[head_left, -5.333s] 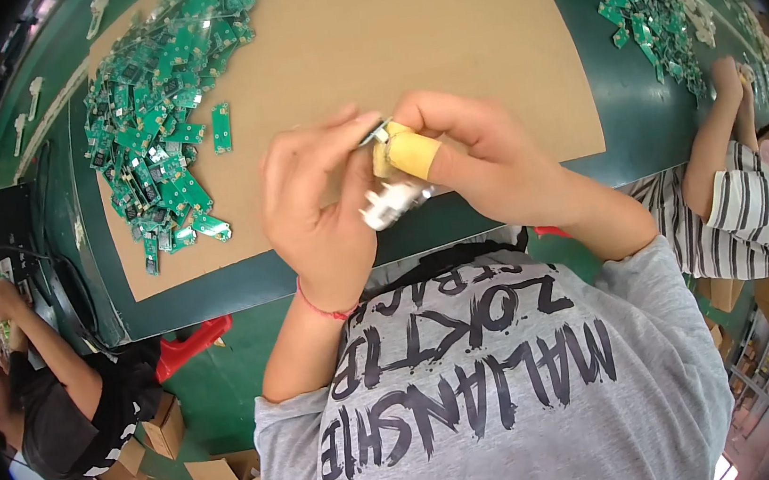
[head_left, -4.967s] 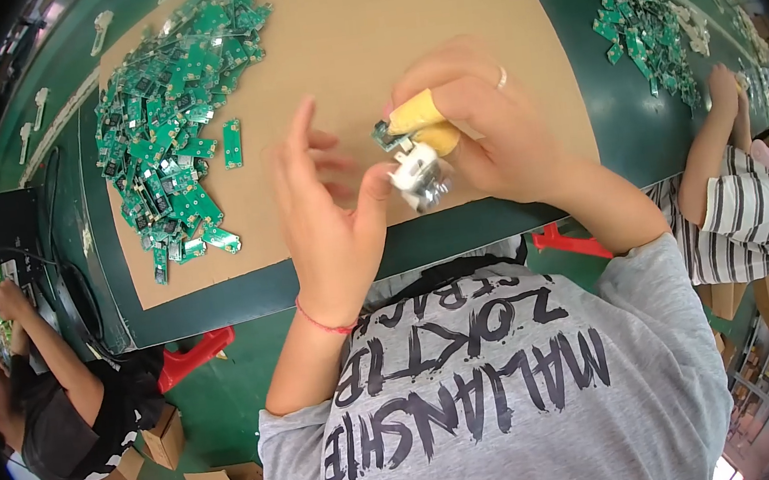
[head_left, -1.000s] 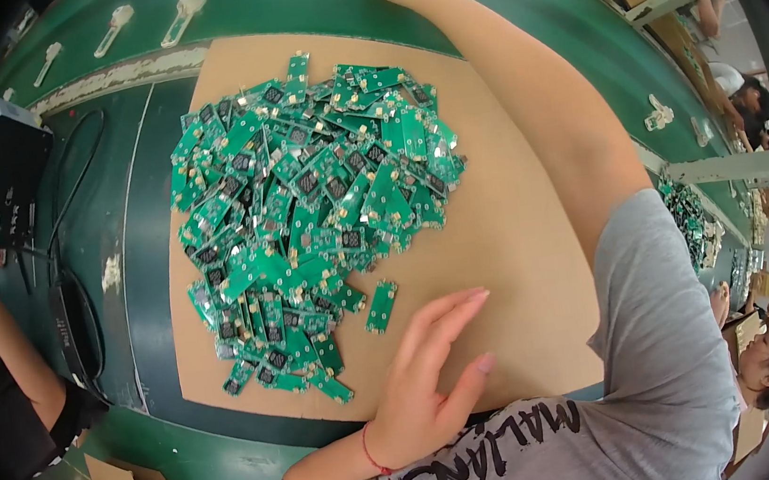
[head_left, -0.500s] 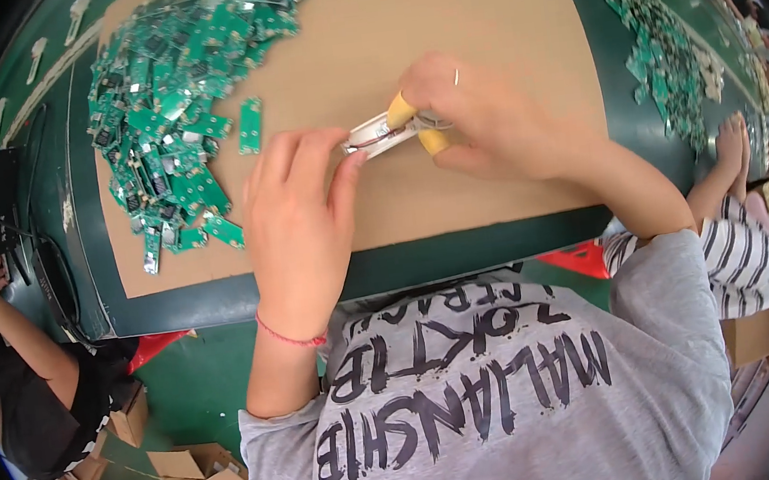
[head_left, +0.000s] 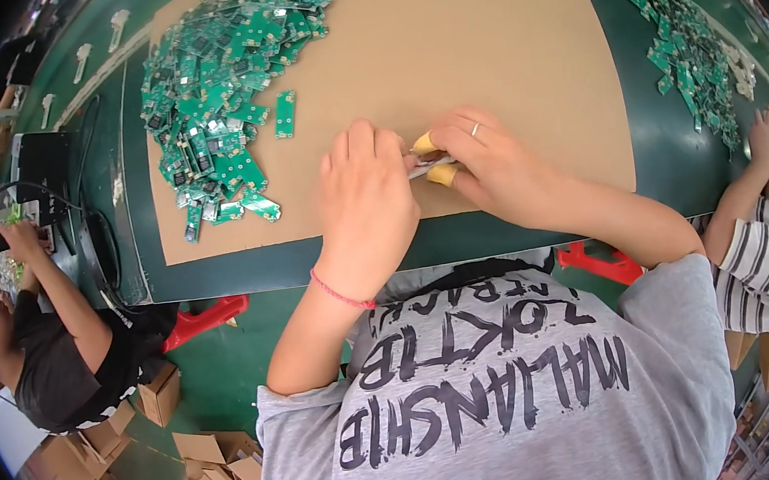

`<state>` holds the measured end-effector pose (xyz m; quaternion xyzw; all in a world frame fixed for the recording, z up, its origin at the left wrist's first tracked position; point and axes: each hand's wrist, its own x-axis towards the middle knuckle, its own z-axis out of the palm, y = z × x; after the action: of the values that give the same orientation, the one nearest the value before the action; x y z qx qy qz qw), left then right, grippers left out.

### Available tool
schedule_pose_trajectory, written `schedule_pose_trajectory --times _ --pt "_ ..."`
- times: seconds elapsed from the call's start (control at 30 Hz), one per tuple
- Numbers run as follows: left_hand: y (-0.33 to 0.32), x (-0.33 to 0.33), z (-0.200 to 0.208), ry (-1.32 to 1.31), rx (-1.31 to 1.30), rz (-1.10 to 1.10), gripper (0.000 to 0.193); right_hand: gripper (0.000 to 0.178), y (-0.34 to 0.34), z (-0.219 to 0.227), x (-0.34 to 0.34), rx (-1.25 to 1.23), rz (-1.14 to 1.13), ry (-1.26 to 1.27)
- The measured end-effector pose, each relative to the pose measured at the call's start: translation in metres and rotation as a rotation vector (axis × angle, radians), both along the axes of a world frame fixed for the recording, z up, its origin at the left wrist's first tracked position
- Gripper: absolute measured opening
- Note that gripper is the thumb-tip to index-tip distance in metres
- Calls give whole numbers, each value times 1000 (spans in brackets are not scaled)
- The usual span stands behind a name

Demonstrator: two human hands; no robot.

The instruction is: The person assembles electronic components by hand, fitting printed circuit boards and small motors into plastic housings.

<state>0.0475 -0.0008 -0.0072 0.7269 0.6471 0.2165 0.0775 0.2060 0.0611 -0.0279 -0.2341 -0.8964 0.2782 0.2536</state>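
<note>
My left hand (head_left: 366,195) is closed around a small, narrow white plastic casing (head_left: 418,171), its back turned up and hiding most of the piece. My right hand (head_left: 512,173), with yellow finger cots on the thumb and index finger and a ring on another finger, pinches the casing's right end. Both hands meet above the lower part of a brown cardboard sheet (head_left: 466,41). To their upper left lies a single green circuit board (head_left: 286,115), beside a large heap of similar boards (head_left: 226,97).
Another heap of boards (head_left: 686,54) lies on the green table at the right. A black device (head_left: 45,170) with cables is at the left. Co-workers sit on both sides, one in black (head_left: 57,363), one in stripes (head_left: 768,277). Opened cardboard boxes (head_left: 220,458) stand on the floor.
My left hand has turned over and closed round the casing, covering the open side with wires that showed before. My right hand has come closer to my body. The whole view has shifted slightly.
</note>
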Motion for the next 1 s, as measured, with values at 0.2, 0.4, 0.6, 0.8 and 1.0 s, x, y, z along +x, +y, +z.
schedule_pose_trajectory --times 0.2,0.4,0.6,0.8,1.0 --pt "0 -4 10 -556 -123 -13 11 24 2 -1 2 -103 25 72" --pt "30 -66 -2 212 70 369 31 24 7 -6 7 -77 87 141" --pt "37 -76 -5 -39 -64 299 27 15 7 5 7 -322 67 98" --pt "39 -74 -3 184 135 236 27 9 10 11 9 -357 107 90" --pt "14 -46 21 -154 -27 97 35 14 10 14 9 -764 58 236"
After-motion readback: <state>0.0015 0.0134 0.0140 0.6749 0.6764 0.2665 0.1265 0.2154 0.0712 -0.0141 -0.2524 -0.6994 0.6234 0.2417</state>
